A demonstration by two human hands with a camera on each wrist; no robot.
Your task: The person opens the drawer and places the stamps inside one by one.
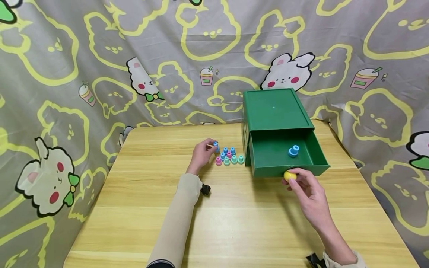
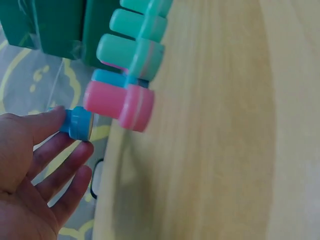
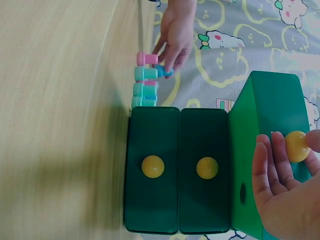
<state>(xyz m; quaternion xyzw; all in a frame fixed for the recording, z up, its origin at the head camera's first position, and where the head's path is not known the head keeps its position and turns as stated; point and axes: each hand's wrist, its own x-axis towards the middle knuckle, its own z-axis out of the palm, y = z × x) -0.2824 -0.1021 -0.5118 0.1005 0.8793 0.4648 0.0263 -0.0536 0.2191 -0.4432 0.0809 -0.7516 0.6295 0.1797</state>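
My left hand [image 1: 201, 153] pinches a small blue toy stamp [image 2: 79, 123] between thumb and fingertips, at the back left of a cluster of stamps. Several other stamps, blue, pink [image 2: 117, 103] and mint green [image 2: 131, 51], stand upright close together on the table. With my right hand [image 1: 310, 193] I hold the round yellow knob [image 1: 289, 176] of the top drawer [image 1: 268, 170] between thumb and fingers. This drawer is pulled out of the green cabinet [image 1: 276, 109], and one blue stamp [image 1: 294, 150] stands inside it.
Two lower drawers [image 3: 152, 200] are closed, each with a yellow knob. The cabinet stands at the back right of the wooden table [image 1: 140, 193], just right of the stamps. A patterned curtain [image 1: 161, 48] hangs behind and around the table.
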